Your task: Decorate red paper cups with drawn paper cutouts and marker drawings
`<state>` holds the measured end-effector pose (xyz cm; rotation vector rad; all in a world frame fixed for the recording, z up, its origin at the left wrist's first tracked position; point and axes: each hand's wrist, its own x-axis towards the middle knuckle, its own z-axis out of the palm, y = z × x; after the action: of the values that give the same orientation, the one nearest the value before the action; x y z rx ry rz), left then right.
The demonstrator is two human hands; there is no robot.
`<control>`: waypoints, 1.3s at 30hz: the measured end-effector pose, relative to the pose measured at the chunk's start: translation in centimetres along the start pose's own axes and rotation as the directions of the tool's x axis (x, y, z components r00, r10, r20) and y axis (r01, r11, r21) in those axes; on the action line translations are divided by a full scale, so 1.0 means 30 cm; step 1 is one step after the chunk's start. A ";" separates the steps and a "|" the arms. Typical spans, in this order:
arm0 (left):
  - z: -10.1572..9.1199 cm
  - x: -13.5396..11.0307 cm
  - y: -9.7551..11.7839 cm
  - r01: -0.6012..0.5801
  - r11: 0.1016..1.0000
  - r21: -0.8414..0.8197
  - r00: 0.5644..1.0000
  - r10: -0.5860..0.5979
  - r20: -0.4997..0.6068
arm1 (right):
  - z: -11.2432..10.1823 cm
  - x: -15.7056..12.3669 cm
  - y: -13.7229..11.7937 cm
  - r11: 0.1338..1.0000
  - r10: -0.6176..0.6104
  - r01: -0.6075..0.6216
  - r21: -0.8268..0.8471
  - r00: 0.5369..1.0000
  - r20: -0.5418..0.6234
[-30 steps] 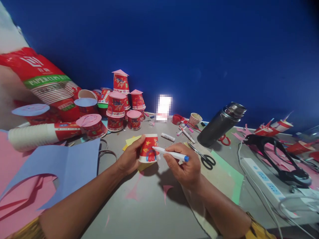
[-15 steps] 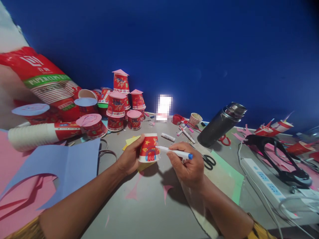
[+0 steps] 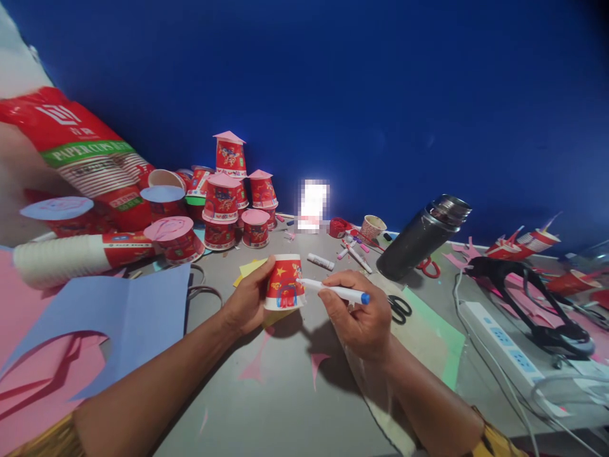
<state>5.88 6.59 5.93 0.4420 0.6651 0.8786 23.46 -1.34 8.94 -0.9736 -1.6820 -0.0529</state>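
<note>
Upside down above the table, a red paper cup (image 3: 285,283) with yellow stars and blue marker lines is gripped at its left side by my left hand (image 3: 248,299). My right hand (image 3: 359,315) pinches a white marker (image 3: 340,291) with a blue end. The marker's tip points left and meets or nearly meets the cup's right side; I cannot tell whether it touches. Beyond the cup lies a capped white marker (image 3: 320,261). Yellow paper (image 3: 252,268) shows behind my left hand, and pink scraps (image 3: 252,370) lie below.
Stacked red cups with pink paper tops (image 3: 222,198) stand back left, near a bag of paper cups (image 3: 90,152) and a blue sheet (image 3: 157,304). To the right are a dark thermos (image 3: 419,241), black-handled scissors (image 3: 400,309), green paper (image 3: 440,336) and a power strip (image 3: 511,352).
Almost nothing differs. The cup seems to have turned very slightly in my left hand, and the marker stays at its right side.
</note>
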 end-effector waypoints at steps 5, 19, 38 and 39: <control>-0.012 0.006 -0.003 0.009 1.000 0.002 0.999 -0.009 0.037 | -0.001 -0.003 0.000 1.000 0.018 -0.018 -0.006 1.000 0.002; -0.023 0.010 -0.004 0.001 1.000 0.025 0.997 -0.002 0.073 | -0.009 0.000 -0.003 0.998 0.065 -0.065 0.009 0.998 0.025; -0.006 0.001 -0.001 -0.001 1.000 0.025 0.999 0.000 0.039 | -0.018 0.007 0.002 0.991 0.124 -0.126 0.037 0.991 0.057; -0.008 0.002 -0.002 0.001 1.000 0.020 0.999 -0.002 0.045 | -0.018 0.008 0.002 0.991 0.124 -0.126 0.040 0.990 0.064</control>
<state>5.77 6.63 5.69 0.4778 0.6332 0.8591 23.91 -1.44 9.30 -1.0549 -1.6677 0.0978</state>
